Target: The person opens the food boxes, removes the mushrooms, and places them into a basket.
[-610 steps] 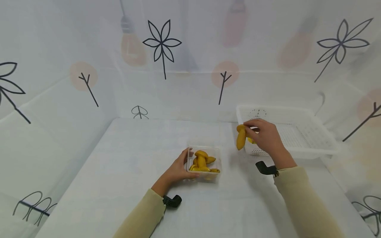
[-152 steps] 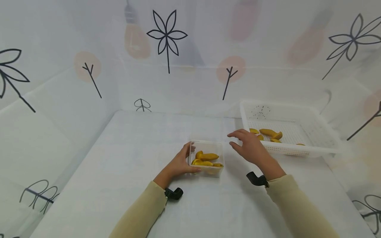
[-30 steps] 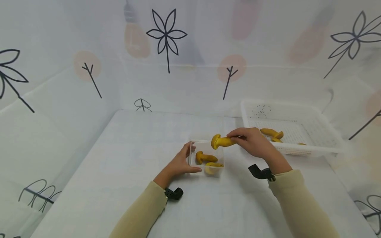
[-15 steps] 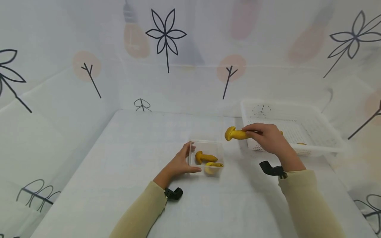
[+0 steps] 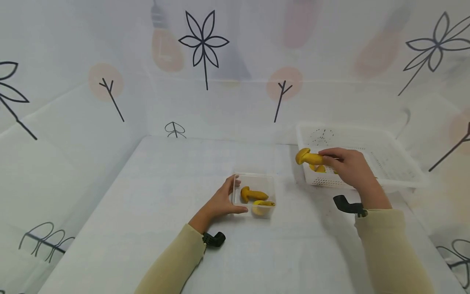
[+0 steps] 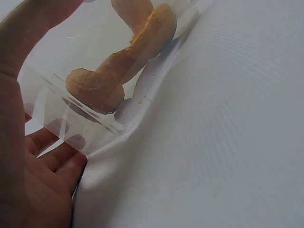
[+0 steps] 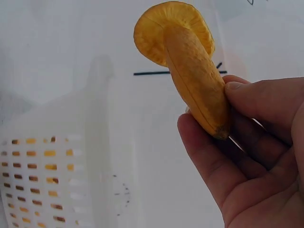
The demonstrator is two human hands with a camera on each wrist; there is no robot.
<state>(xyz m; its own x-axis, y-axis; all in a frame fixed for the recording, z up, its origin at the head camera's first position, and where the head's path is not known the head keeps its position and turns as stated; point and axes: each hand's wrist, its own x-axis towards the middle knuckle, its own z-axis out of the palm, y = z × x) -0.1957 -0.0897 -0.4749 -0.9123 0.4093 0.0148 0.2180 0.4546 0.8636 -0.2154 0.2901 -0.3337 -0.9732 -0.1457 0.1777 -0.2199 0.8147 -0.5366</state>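
Note:
My right hand (image 5: 350,165) pinches a yellow mushroom (image 5: 309,157) by its stem, cap pointing left, above the left end of the white basket (image 5: 400,173). The right wrist view shows the thumb and fingers on the lower stem, with the gilled underside of the cap (image 7: 156,35) facing the camera. My left hand (image 5: 220,202) grips the left side of a clear plastic box (image 5: 272,179) standing on the table, thumb at the front and fingers behind. Inside the box lie a mushroom (image 5: 254,194) and another yellow one (image 5: 261,208) near the front wall.
More yellow mushrooms (image 5: 320,168) lie in the perforated basket, partly hidden by its front wall and my right hand. A white cloth covers the table (image 5: 176,175). Behind it hangs a patterned white curtain (image 5: 235,110).
Over the last second my right hand has carried the mushroom from above the box rightward to the basket. Compared with earlier, the box holds fewer mushrooms. The left hand has stayed on the box.

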